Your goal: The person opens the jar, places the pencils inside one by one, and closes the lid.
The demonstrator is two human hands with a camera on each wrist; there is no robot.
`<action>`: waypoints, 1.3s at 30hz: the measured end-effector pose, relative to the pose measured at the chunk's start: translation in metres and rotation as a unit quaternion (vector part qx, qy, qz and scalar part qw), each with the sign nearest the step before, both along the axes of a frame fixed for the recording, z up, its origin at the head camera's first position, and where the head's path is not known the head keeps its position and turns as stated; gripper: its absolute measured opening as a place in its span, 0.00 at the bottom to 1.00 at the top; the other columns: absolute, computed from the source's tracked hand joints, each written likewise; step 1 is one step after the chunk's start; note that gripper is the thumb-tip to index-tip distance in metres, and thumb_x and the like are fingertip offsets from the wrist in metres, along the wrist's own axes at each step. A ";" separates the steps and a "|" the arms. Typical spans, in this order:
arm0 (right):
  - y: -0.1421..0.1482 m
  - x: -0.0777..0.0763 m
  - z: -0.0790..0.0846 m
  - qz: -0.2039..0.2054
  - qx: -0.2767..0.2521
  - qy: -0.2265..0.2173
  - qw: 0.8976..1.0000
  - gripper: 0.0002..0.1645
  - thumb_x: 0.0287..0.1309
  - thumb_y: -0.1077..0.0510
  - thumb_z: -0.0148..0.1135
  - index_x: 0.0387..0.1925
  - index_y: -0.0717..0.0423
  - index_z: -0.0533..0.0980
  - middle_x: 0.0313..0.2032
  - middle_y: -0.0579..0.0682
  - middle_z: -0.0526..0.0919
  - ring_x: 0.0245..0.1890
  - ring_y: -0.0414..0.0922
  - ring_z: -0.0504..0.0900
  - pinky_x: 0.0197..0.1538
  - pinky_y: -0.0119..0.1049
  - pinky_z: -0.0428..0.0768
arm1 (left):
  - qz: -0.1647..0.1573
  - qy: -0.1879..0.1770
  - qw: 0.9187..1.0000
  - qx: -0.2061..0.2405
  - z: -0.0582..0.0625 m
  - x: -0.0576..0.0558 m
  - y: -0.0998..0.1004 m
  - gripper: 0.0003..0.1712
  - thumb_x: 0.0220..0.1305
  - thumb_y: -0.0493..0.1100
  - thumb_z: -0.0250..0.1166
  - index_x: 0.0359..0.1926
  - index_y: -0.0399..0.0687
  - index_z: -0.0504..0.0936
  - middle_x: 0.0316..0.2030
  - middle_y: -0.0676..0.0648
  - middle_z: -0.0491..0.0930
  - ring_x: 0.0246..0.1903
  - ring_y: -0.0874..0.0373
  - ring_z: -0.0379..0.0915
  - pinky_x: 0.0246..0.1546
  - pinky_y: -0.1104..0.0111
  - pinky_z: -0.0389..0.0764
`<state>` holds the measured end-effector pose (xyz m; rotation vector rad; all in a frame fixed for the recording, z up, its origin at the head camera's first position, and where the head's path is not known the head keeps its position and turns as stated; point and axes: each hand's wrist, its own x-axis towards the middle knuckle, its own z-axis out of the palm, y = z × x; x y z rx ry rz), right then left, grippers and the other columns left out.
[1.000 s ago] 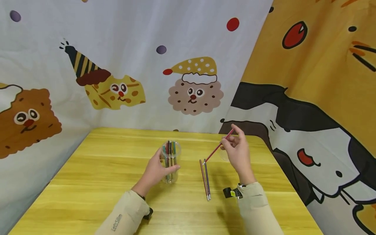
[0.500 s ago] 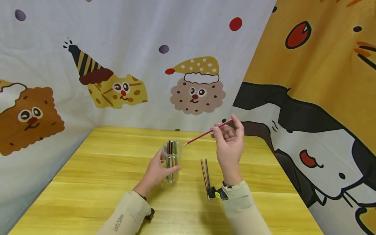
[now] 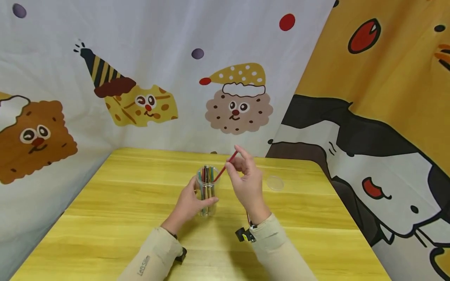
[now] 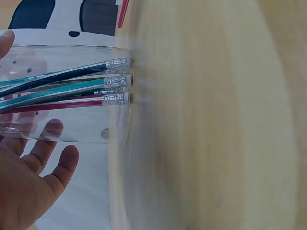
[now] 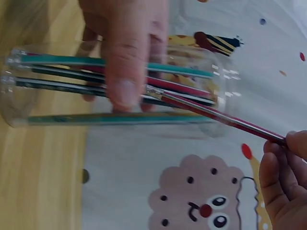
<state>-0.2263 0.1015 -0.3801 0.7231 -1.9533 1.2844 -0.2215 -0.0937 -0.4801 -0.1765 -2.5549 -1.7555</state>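
A clear round jar [image 3: 213, 208] stands on the wooden table, holding several pencils [image 3: 205, 177], eraser ends down. My left hand [image 3: 186, 205] grips it from the left, thumb across the near side and fingers behind. With thumb and fingertips my right hand [image 3: 247, 185] pinches a red pencil [image 3: 226, 165] above the jar's mouth. That pencil slants down to the left. In the right wrist view the red pencil [image 5: 225, 117] has its silver eraser end inside the jar, its upper end at my fingers. The left wrist view shows silver-ended pencils [image 4: 91, 86] near the jar's base.
A clear round lid [image 3: 275, 183] lies on the table [image 3: 302, 242] to the right of my right hand. Loose pencils [image 3: 248, 218] on the table are mostly hidden behind my right wrist. A cartoon-printed cloth [image 3: 147, 47] hangs behind the table.
My right hand has lifted the red pencil from beside the loose pencils and moved left, bringing its eraser end into the jar. The left hand has kept its hold on the jar.
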 end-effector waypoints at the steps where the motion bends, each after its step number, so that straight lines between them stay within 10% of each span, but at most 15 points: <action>1: -0.001 0.000 -0.003 0.001 0.012 -0.002 1.000 0.34 0.69 0.66 0.70 0.73 0.55 0.72 0.40 0.58 0.92 0.33 0.49 0.89 0.39 0.32 0.85 | -0.001 0.001 1.000 0.000 0.000 0.000 0.000 0.50 0.55 0.55 0.85 0.74 0.57 0.69 0.53 0.51 0.83 0.62 0.47 0.79 0.65 0.43 0.79; 16: -0.010 -0.001 -0.030 -0.012 0.077 -0.021 0.997 0.24 0.69 0.64 0.71 0.64 0.56 0.80 0.39 0.54 0.94 0.25 0.39 0.79 0.31 0.31 0.80 | -0.006 -0.009 1.000 0.025 -0.005 0.002 0.002 0.48 0.56 0.54 0.85 0.73 0.57 0.70 0.55 0.49 0.83 0.64 0.48 0.77 0.69 0.40 0.74; 39: -0.009 -0.007 -0.027 0.010 0.090 -0.057 0.994 0.09 0.70 0.61 0.71 0.49 0.58 0.86 0.38 0.50 0.93 0.23 0.40 0.76 0.26 0.28 0.75 | -0.008 -0.006 1.000 0.028 -0.006 -0.003 0.001 0.45 0.55 0.55 0.85 0.70 0.60 0.72 0.51 0.51 0.83 0.57 0.52 0.78 0.62 0.47 0.78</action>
